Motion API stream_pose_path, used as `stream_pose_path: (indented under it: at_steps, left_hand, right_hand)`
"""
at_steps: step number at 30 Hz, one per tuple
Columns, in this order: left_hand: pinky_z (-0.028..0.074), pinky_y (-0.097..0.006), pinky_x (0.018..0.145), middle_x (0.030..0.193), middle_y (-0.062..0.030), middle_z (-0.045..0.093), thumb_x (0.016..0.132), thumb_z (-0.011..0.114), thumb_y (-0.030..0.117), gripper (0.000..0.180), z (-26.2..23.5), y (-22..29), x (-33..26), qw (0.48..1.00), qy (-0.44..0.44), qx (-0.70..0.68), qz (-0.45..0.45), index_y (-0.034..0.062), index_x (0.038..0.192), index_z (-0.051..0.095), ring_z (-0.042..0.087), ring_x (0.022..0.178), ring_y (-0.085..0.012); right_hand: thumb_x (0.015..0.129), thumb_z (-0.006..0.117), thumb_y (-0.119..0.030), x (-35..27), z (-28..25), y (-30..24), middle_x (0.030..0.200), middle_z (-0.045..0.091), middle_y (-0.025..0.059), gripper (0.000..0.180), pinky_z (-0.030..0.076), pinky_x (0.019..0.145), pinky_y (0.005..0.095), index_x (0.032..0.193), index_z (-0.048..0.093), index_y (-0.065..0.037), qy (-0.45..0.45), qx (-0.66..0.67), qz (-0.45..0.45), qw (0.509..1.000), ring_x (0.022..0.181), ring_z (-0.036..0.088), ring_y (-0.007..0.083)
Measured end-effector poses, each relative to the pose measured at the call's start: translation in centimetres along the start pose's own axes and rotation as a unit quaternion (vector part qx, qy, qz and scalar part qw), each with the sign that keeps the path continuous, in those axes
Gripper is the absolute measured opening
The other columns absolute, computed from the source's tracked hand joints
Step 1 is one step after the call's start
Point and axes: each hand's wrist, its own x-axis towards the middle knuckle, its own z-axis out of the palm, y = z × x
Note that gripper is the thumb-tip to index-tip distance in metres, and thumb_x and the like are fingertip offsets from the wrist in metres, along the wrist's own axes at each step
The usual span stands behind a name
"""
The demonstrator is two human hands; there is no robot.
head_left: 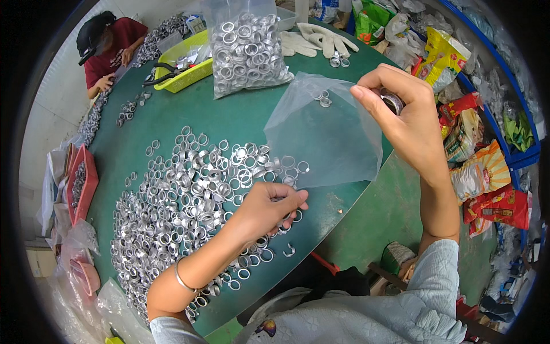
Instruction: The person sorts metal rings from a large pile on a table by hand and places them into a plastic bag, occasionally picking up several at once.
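A large heap of silver metal rings spreads over the green table in front of me. My left hand is at the heap's right edge, fingers curled, with a bit of grey metal showing between them. Raised at the right, my right hand is closed around metal rings partly hidden by its fingers. Its thumb tip meets the upper corner of a clear plastic bag spread between my hands; whether it pinches the bag is hard to tell. A few rings show through or beside the bag.
A filled clear bag of rings stands at the back. Left of it is a yellow-green basket with black-handled pliers; white gloves lie to its right. A red tray sits at left. Another person works far left.
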Motion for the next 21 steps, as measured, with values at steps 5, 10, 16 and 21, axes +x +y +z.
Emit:
stream_pose_path:
  at_steps: [5,10,16,21]
  left_hand:
    - [0.031,-0.019,0.034,0.063,-0.0019,0.054,0.091,0.054,0.026,0.028,-0.5,1.1,-1.3,0.994,-0.063,-0.077,0.035,-0.0015,0.087,0.062,0.050,0.050,-0.0070]
    - [0.036,-0.020,0.039,0.080,-0.0079,0.056,0.093,0.046,0.024,0.033,0.6,1.8,0.0,0.934,-0.015,-0.356,0.007,-0.0038,0.108,0.052,0.054,0.065,-0.0113]
    - [0.035,-0.018,0.044,0.083,-0.0037,0.055,0.090,0.051,0.015,0.031,2.8,2.8,3.4,0.954,0.035,-0.275,0.115,-0.0006,0.116,0.049,0.052,0.066,-0.0106]
    - [0.049,-0.031,0.060,0.075,-0.0137,0.065,0.077,0.059,0.009,0.012,2.5,4.5,13.3,0.882,0.195,0.310,0.297,0.0017,0.081,0.068,0.064,0.070,-0.0252]
  right_hand:
    - [0.078,0.064,-0.008,0.0,-0.1,-0.1,0.065,0.055,0.0098,0.013,0.039,0.051,0.0287,0.073,0.058,0.003,-0.017,0.000,0.009,1.000,0.055,0.051,0.0178]
    - [0.078,0.064,-0.008,-0.2,-0.2,-0.2,0.065,0.055,0.0103,0.014,0.039,0.051,0.0289,0.073,0.057,0.004,-0.026,0.010,0.015,1.000,0.055,0.051,0.0180]
    - [0.078,0.064,-0.008,-0.4,-0.4,-0.1,0.065,0.055,0.0113,0.014,0.040,0.052,0.0294,0.074,0.057,0.004,-0.042,0.008,0.008,0.999,0.056,0.051,0.0200]
    - [0.077,0.064,-0.004,-0.1,0.1,-0.4,0.064,0.052,0.0048,0.011,0.036,0.051,0.0246,0.074,0.057,0.004,-0.061,0.008,-0.017,0.998,0.057,0.047,0.0112]
